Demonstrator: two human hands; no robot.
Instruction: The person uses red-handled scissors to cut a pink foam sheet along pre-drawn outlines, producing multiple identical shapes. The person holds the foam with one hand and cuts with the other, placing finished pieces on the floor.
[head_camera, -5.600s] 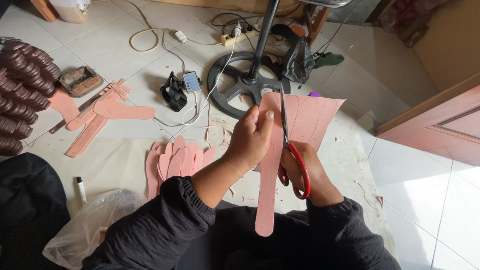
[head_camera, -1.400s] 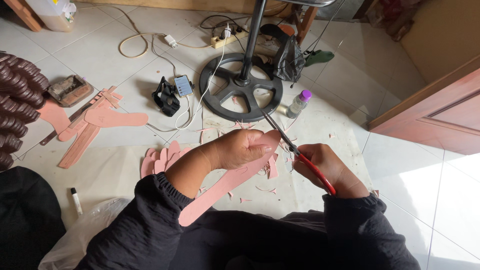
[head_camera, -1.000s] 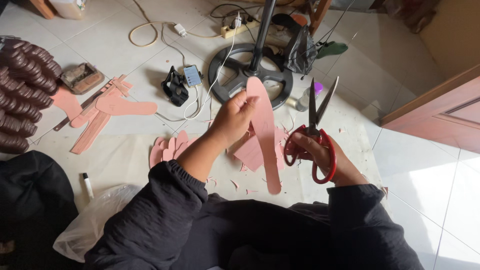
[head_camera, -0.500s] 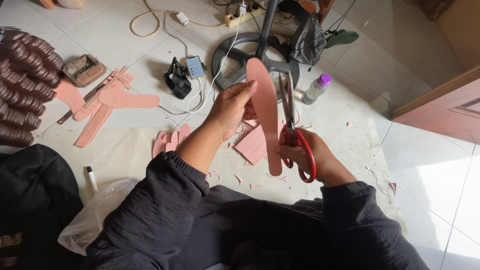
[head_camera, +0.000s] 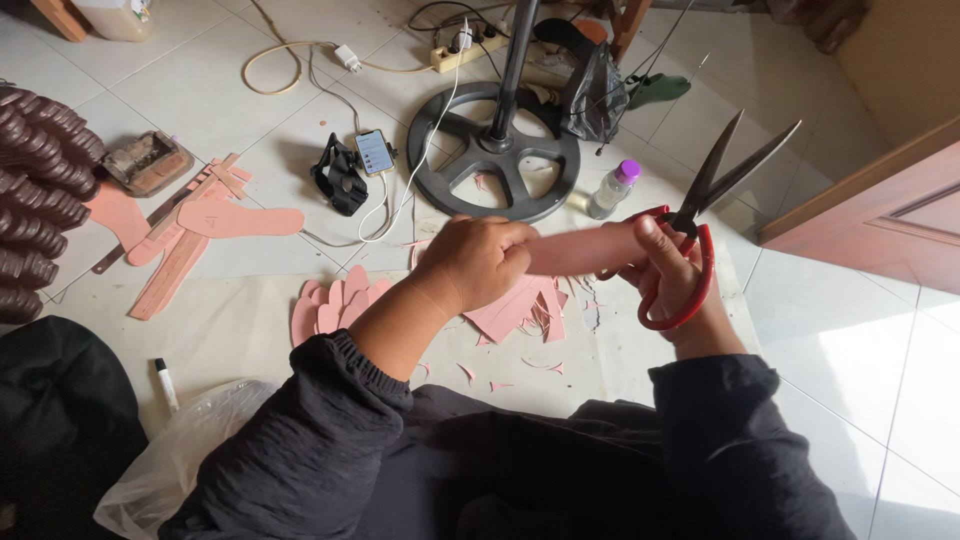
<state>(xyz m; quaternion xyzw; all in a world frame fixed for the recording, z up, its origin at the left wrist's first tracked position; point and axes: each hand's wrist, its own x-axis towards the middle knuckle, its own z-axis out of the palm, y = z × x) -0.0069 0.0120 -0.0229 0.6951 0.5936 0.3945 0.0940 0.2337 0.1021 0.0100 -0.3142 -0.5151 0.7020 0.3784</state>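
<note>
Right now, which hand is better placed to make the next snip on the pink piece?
The right hand: it already grips the red-handled scissors, blades open. The left hand is occupied pinching the pink piece.

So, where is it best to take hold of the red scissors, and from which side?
Probably by the red loop handles, coming from below, on the person's side. The blades stand open and point up and away, so the handles are the safe end. The right hand already grips there, while the left hand holds the pink cutout.
</note>
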